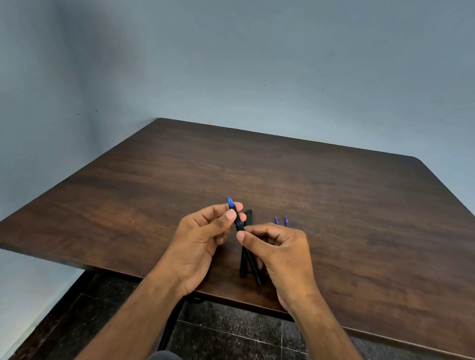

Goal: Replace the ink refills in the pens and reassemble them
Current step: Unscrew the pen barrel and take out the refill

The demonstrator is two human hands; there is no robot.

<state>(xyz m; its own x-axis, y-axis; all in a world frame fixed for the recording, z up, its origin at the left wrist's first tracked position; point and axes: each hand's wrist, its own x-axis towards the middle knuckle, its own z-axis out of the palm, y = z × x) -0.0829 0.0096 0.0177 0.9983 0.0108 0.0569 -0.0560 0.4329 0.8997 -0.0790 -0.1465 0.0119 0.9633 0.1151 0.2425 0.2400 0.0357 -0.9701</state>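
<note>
I hold a black pen (250, 264) with a blue tip slanting above the brown table (346, 212). My left hand (201, 235) pinches its front section just behind the blue tip (230, 201). My right hand (281, 252) grips the barrel lower down, and the pen's rear end sticks out below that hand. A second black pen (248, 216) lies on the table under my hands, partly hidden. Two blue-tipped refills (281, 221) lie just beyond my right hand, with only their tips showing.
The table stands against a pale blue wall (246, 60). Its near edge runs below my wrists, over a dark tiled floor (238, 346). Bare wood stretches left, right and behind the pens.
</note>
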